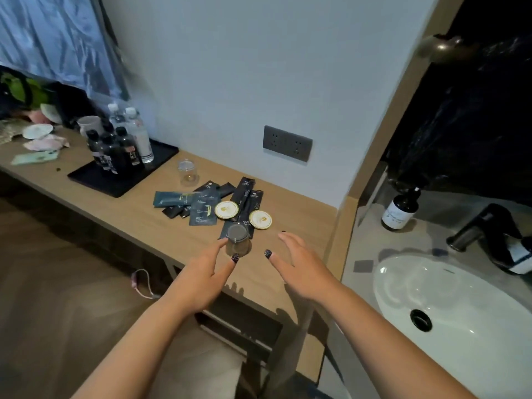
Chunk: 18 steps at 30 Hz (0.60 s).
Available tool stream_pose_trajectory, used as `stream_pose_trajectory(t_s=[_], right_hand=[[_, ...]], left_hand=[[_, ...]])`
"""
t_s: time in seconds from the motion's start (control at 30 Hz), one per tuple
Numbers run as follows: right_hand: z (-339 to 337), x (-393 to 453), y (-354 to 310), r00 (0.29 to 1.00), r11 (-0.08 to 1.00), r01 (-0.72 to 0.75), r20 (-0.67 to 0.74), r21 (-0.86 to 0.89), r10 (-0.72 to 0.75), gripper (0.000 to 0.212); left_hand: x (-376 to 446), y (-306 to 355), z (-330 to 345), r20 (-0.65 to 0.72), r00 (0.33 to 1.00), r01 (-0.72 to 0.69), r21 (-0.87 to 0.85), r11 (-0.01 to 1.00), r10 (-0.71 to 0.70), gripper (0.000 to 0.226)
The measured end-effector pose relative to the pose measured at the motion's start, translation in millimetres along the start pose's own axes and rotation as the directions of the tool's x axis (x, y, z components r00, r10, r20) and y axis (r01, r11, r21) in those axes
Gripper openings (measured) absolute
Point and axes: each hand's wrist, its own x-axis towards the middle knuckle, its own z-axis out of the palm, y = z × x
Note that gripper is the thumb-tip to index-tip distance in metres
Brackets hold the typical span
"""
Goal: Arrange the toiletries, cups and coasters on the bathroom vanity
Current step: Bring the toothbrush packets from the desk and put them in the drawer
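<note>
Two glass cups stand on the wooden counter [138, 223]: the near cup [237, 240], upside down at the near end of the sachets, and the far cup [188, 172], just right of the black tray [95, 180]. Two round white coasters with gold rims, the left coaster [226, 209] and the right coaster [260, 220], lie among a loose heap of dark sachets [201, 205]. On the tray stand several dark bottles [115, 151] and two clear ones.

The left hand [198, 279] reaches to the near cup, forefinger touching its left side and thumb just below it, fingers nearly straight. The right hand [299, 269] hovers flat and spread, just right of that cup, holding nothing.
</note>
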Motion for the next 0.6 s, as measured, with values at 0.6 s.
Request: stream_pose_trajectory(t_s=[0.6], right_hand=[[70.7, 158.2, -89.9, 0.946, 0.931, -0.247, -0.142, 0.268, 0.291, 0.05]], left_hand=[[168.6, -124.1, -99.6, 0.206, 0.966, -0.158, 0.0, 0.987, 0.154, 0.055]])
